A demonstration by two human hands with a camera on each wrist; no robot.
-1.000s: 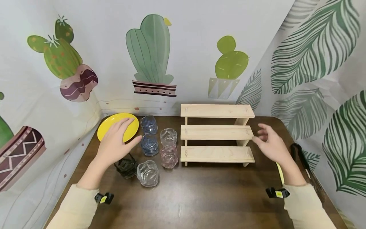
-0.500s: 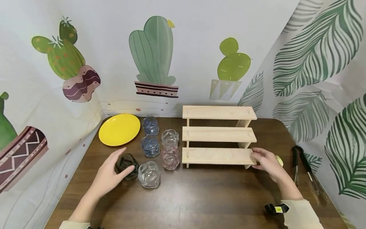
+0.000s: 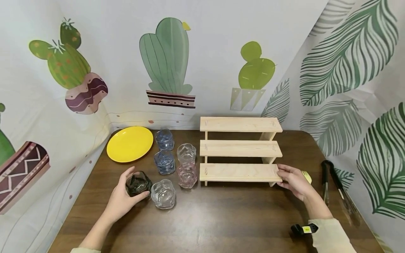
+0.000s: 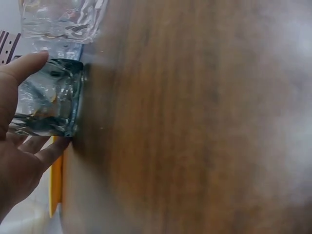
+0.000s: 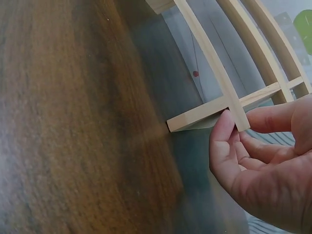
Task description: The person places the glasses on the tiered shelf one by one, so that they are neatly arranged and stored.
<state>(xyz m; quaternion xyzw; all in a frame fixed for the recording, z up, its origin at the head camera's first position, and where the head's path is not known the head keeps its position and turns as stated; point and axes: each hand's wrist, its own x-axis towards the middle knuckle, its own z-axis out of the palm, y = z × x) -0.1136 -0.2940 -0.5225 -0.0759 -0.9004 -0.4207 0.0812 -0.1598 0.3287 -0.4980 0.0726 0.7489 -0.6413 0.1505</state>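
My left hand holds a dark smoky glass on the table at the left, thumb on its near side and fingers on the far side. In the left wrist view the thumb and fingertips sit against the dark glass. Just right of it stands a clear glass. My right hand pinches the right end of the bottom board of a three-tier wooden shelf. The right wrist view has thumb and fingers on either side of the board end of the shelf.
Behind are two blue glasses, another clear glass and a pink glass. A yellow plate lies at back left. Right of the shelf are a pale yellow fork and black-handled tongs. A printed cloth hangs behind the table.
My left hand has come down from over the plate to the dark glass and closed its fingers round it. My right hand has lowered from beside the middle board to the bottom board's end.
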